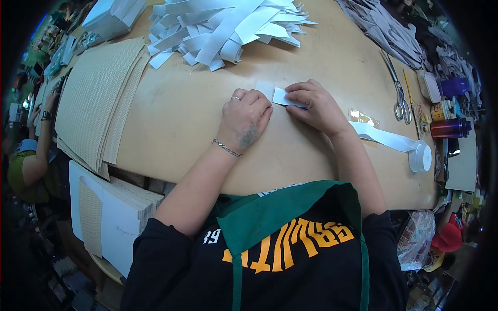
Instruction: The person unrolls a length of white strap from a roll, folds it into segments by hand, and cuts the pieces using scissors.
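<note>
My left hand rests on the table with its fingers curled in. Its fingertips are hidden, so what they grip cannot be made out. A pale, thin, see-through piece lies beside its knuckles. Between thumb and fingers, my right hand pinches a short white strip, whose free end points toward my left hand. By my right forearm, a white tape runs across the table to a small white roll. Whether this tape joins the strip in my hand is hidden by the forearm.
Many white strips are heaped at the back. Textured beige sheets are stacked at left, with white boards below. Scissors, a purple-red bottle and grey cloth lie at right. Another person's arm shows far left.
</note>
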The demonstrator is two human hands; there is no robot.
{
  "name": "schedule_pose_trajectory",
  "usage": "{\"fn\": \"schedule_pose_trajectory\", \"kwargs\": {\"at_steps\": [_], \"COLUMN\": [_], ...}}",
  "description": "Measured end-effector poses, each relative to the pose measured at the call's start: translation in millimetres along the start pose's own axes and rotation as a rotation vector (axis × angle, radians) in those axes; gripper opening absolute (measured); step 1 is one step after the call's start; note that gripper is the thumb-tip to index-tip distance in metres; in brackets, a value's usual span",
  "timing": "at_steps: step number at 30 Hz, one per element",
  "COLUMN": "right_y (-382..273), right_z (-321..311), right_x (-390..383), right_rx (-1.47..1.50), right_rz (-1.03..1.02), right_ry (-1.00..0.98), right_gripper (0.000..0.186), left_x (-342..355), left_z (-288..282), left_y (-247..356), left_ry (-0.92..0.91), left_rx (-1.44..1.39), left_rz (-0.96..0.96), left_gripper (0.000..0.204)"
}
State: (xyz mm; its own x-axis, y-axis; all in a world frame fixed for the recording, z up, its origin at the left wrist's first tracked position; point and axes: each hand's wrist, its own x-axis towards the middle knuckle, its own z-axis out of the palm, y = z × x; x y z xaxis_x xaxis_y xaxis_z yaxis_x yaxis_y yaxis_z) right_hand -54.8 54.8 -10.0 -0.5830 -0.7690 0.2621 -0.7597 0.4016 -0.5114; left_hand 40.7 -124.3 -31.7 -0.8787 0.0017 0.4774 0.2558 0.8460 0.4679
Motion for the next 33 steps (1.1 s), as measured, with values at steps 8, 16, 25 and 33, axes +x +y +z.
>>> {"fn": "schedule_pose_trajectory", "kwargs": {"at_steps": [8,16,25,33], "right_y": [-3.0,0.4,-1.5,-4.3], "right_z": [-0.6,5.2,12.2,9.9], "right_x": [2.1,-0.1,-3.9,-0.3], "right_rx": [-0.013,-0.027,-0.093,-0.098], "right_rz": [-0.009,-0.035,-0.061,-0.141], "right_ry": [-0.013,0.023,0.141,0.09], "right_gripper": [0.017,0.013,0.01,0.01], "left_x": [0.3,-0.1,3.6,25.0], "left_z": [5.1,4.3,-0.4,-3.9], "left_y": [1.8,2.5,-1.2,-27.3], "left_ry": [0.046,0.0,-0.063,-0.193], "left_rx": [0.092,0.139,0.029,-0.022], "left_rz": [0.052,0.014,-0.042,0.025], "left_gripper": [0.013,0.019,0.023,0.032]}}
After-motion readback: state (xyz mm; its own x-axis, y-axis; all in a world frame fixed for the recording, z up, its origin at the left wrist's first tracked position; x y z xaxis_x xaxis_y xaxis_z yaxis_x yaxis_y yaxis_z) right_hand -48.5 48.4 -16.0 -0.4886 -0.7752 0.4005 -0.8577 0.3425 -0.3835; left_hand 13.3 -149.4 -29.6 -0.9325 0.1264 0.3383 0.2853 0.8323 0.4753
